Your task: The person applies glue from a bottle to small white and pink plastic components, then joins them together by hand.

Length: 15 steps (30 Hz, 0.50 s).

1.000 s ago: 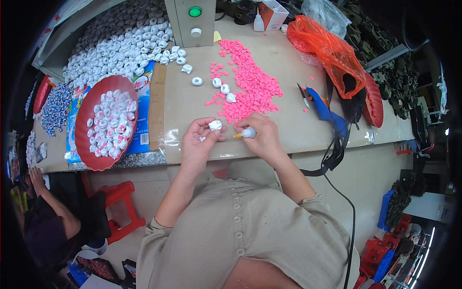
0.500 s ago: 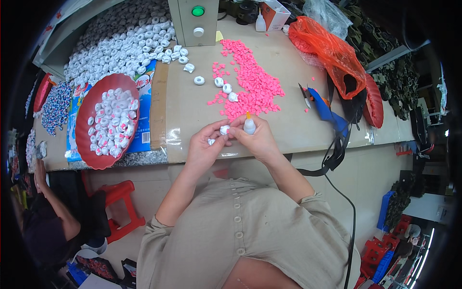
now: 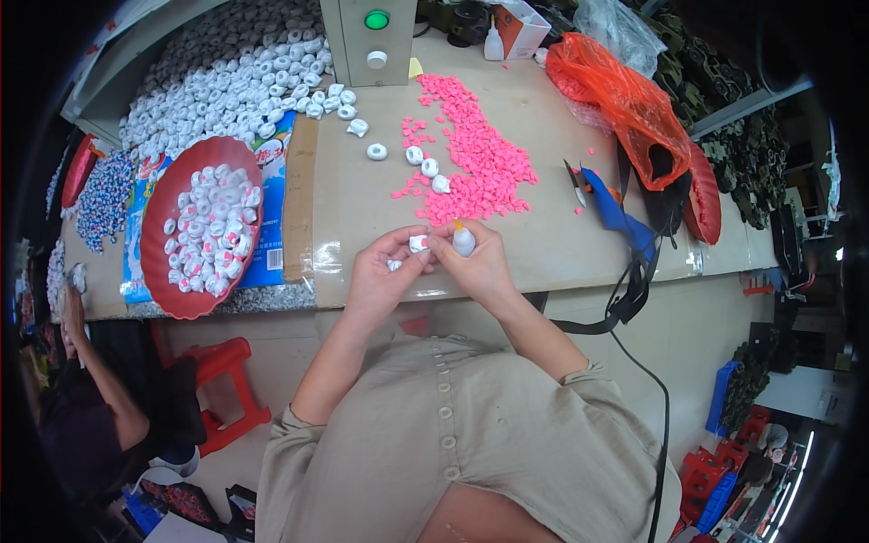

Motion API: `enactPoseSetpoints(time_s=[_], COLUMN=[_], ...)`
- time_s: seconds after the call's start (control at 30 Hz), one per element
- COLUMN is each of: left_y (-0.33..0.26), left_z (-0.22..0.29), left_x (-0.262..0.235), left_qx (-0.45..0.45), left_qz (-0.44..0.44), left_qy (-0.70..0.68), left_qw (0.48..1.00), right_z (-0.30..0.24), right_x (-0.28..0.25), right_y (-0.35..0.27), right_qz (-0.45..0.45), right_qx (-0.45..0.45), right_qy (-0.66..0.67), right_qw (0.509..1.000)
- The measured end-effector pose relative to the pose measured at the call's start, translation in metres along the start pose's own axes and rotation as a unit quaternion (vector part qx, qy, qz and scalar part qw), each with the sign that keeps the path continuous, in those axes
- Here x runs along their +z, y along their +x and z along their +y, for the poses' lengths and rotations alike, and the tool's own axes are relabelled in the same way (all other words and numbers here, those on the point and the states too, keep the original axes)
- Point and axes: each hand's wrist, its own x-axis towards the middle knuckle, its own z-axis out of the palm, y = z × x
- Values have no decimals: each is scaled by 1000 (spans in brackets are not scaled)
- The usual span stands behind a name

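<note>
Close to the table's near edge, my left hand (image 3: 384, 271) pinches a small white rounded piece (image 3: 417, 243) with a spot of pink on it. A second white piece (image 3: 394, 265) is tucked in the same hand's curled fingers. My right hand (image 3: 482, 267) grips a small white squeeze bottle (image 3: 463, 242) with an orange-yellow tip pointing up and away. Its thumb and fingertips also press against the white piece, so the two hands meet there. Just beyond them spreads a pile of small pink pieces (image 3: 480, 149), with several loose white pieces (image 3: 430, 167) along its left side.
A red scalloped basin (image 3: 156, 262) of white-and-pink pieces stands left. Behind it lies a heap of white pieces (image 3: 226, 81) beside a grey box with a green light (image 3: 377, 20). Scissors (image 3: 576, 184), a blue strap and an orange bag (image 3: 625, 86) lie right. Another person's arm (image 3: 104, 371) shows far left.
Both hands have shifted slightly left, with the white piece and the bottle still held. The bottle's tip now leans a little more to the left.
</note>
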Motion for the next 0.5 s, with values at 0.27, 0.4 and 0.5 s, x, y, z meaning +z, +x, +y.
enactPoseSetpoints(time_s=[0.27, 0.4, 0.5], left_y=[2, 1, 3], left_z=[-5, 0, -6], left_x=[1, 3, -2], left_qx=[-4, -18, -2], left_qz=[47, 50, 41], left_qy=[-8, -15, -12], left_qw=[999, 998, 999], right_z=[-7, 3, 1], right_x=[0, 0, 2], right_y=[-2, -4, -2], right_qz=[-19, -11, -18], right_qx=[25, 33, 20], right_qy=[26, 15, 2], right_qw=[999, 999, 1000])
